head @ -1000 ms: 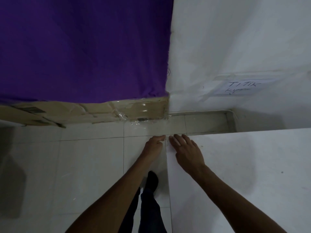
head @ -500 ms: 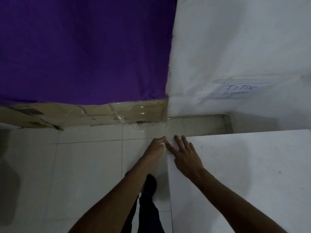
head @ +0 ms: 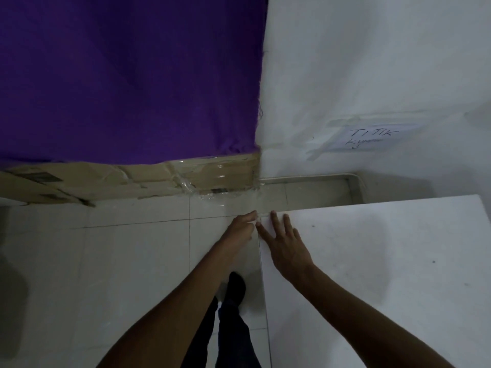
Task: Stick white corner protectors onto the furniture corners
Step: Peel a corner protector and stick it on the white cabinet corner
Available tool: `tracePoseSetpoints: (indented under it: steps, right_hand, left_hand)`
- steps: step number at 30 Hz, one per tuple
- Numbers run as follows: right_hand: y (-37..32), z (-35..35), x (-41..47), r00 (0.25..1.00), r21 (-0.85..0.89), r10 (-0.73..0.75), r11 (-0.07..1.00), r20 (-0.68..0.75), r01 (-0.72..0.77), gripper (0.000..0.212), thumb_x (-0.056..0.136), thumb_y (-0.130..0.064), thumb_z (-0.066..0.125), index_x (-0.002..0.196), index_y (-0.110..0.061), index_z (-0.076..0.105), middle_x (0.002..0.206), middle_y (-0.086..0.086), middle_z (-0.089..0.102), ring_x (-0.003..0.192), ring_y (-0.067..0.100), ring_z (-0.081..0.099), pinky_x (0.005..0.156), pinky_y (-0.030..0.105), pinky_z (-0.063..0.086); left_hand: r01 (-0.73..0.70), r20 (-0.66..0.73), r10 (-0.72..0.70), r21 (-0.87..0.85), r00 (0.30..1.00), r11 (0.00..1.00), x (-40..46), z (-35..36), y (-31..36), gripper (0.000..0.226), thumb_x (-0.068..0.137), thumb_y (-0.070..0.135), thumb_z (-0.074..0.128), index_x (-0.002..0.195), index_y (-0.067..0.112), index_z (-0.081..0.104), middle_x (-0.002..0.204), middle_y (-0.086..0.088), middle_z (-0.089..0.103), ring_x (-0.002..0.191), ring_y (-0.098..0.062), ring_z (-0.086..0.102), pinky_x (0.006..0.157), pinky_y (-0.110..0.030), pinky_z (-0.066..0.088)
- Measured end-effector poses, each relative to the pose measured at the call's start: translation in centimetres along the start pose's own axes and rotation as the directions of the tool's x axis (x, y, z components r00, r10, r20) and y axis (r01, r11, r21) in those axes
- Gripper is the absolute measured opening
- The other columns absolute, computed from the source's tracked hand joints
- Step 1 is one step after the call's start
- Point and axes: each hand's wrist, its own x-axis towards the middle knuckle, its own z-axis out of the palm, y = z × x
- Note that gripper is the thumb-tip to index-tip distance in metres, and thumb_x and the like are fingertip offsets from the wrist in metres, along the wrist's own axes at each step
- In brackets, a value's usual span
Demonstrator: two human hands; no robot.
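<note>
A white table (head: pixel 385 261) fills the lower right, its far left corner at the centre of the view. A white corner protector (head: pixel 261 216) sits on that corner, barely distinct from the tabletop. My left hand (head: pixel 240 228) reaches in from the side of the table and its curled fingertips press on the protector at the corner. My right hand (head: pixel 285 247) lies flat on the tabletop, fingers straight, with the fingertips against the protector from the top.
A purple cloth (head: pixel 127 75) hangs on the left over taped cardboard (head: pixel 186 179) at floor level. A white wall (head: pixel 372 75) with a handwritten paper label (head: pixel 372 136) stands behind the table. Pale floor tiles (head: pixel 119 261) and my dark-trousered leg (head: pixel 233 314) lie below.
Both hands stay at the table corner. My right hand's fingers have spread and straightened a little on the tabletop. The camera has shifted slightly.
</note>
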Motion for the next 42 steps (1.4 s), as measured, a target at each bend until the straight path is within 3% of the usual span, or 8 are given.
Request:
tracePoseSetpoints:
  steps: [3, 7, 16, 22, 26, 33, 38, 42]
  right_hand:
    - [0.6, -0.2, -0.3, 1.000, 0.092, -0.013, 0.996, -0.019, 0.014, 0.075, 0.096, -0.016, 0.044, 0.152, -0.032, -0.004, 0.159, 0.007, -0.021, 0.145, 0.035, -0.017, 0.119, 0.049, 0.009]
    - [2.1, 0.1, -0.7, 0.999, 0.177, -0.006, 0.984, -0.050, 0.014, 0.075, 0.095, -0.019, 0.044, 0.152, -0.020, -0.005, 0.161, -0.001, -0.011, 0.148, 0.019, -0.011, 0.120, 0.034, 0.005]
    - [2.3, 0.1, 0.1, 0.974, 0.143, 0.025, 0.990, -0.224, 0.008, 0.062, 0.095, -0.013, 0.038, 0.152, -0.021, 0.016, 0.159, 0.000, 0.021, 0.145, 0.019, 0.019, 0.117, 0.032, 0.025]
    - [0.7, 0.4, 0.2, 0.975, 0.120, 0.097, 0.990, -0.200, -0.074, 0.065, 0.094, -0.015, 0.048, 0.151, -0.019, 0.016, 0.158, 0.004, 0.021, 0.143, 0.024, 0.022, 0.111, 0.035, 0.032]
    - [0.5, 0.1, 0.2, 0.977, 0.135, 0.102, 0.988, -0.188, -0.077, 0.064, 0.096, -0.017, 0.045, 0.152, -0.019, 0.013, 0.160, 0.002, 0.018, 0.145, 0.023, 0.019, 0.113, 0.034, 0.031]
    - [0.1, -1.0, 0.8, 0.971, 0.122, 0.114, 0.988, -0.211, -0.090, 0.062, 0.094, -0.018, 0.047, 0.149, -0.022, 0.020, 0.154, 0.002, 0.025, 0.135, 0.022, 0.031, 0.099, 0.033, 0.047]
    - [-0.1, -1.0, 0.8, 0.971, 0.127, 0.129, 0.986, -0.200, -0.105, 0.062, 0.095, -0.017, 0.046, 0.150, -0.021, 0.016, 0.155, 0.003, 0.022, 0.138, 0.023, 0.027, 0.103, 0.033, 0.044]
    - [-0.3, 0.1, -0.1, 0.987, 0.105, 0.086, 0.992, -0.138, -0.071, 0.068, 0.098, -0.013, 0.040, 0.152, -0.032, 0.002, 0.161, 0.007, 0.001, 0.148, 0.029, 0.003, 0.118, 0.041, 0.023]
  left_hand:
    - [-0.013, -0.024, 0.012, -0.046, 1.000, 0.999, 0.4, -0.1, 0.0, 0.024, 0.096, 0.015, 0.048, 0.110, 0.023, 0.066, 0.112, 0.003, 0.061, 0.111, -0.016, 0.056, 0.093, -0.028, 0.047]
    - [0.024, -0.073, -0.026, -0.037, 0.997, 0.999, 1.0, -0.2, 0.3, 0.016, 0.093, 0.018, 0.052, 0.103, 0.023, 0.064, 0.115, -0.005, 0.065, 0.107, -0.017, 0.060, 0.105, -0.038, 0.044]
    - [0.021, -0.091, -0.010, 0.118, 0.996, 0.993, 1.1, 0.2, 0.0, 0.033, 0.098, 0.032, 0.049, 0.126, 0.020, 0.060, 0.129, -0.004, 0.059, 0.113, -0.018, 0.055, 0.104, -0.032, 0.041]
    - [-0.014, -0.098, 0.031, 0.176, 0.995, 0.984, 1.1, 0.2, 0.0, 0.022, 0.098, 0.030, 0.046, 0.097, 0.028, 0.068, 0.102, 0.003, 0.062, 0.102, -0.017, 0.058, 0.090, -0.028, 0.041]
    - [-0.038, -0.079, 0.058, 0.233, 0.995, 0.972, 1.0, 0.1, 0.2, 0.032, 0.099, 0.022, 0.045, 0.125, 0.016, 0.061, 0.121, -0.004, 0.063, 0.117, -0.020, 0.057, 0.102, -0.031, 0.042]
    - [-0.030, -0.067, 0.043, 0.184, 0.997, 0.982, 1.3, 0.0, 0.3, 0.039, 0.095, 0.012, 0.047, 0.062, 0.032, 0.049, 0.071, 0.018, 0.048, 0.073, -0.003, 0.051, 0.067, -0.018, 0.036]
    - [-0.060, -0.050, 0.071, 0.202, 0.996, 0.978, 1.0, 0.0, 0.4, 0.036, 0.094, 0.011, 0.049, 0.067, 0.034, 0.054, 0.074, 0.022, 0.050, 0.071, 0.006, 0.047, 0.065, -0.014, 0.035]
    - [-0.040, -0.045, 0.046, 0.137, 0.998, 0.990, 1.1, -0.1, 0.1, 0.026, 0.096, 0.015, 0.049, 0.115, 0.022, 0.066, 0.114, 0.006, 0.063, 0.114, -0.014, 0.055, 0.088, -0.021, 0.041]
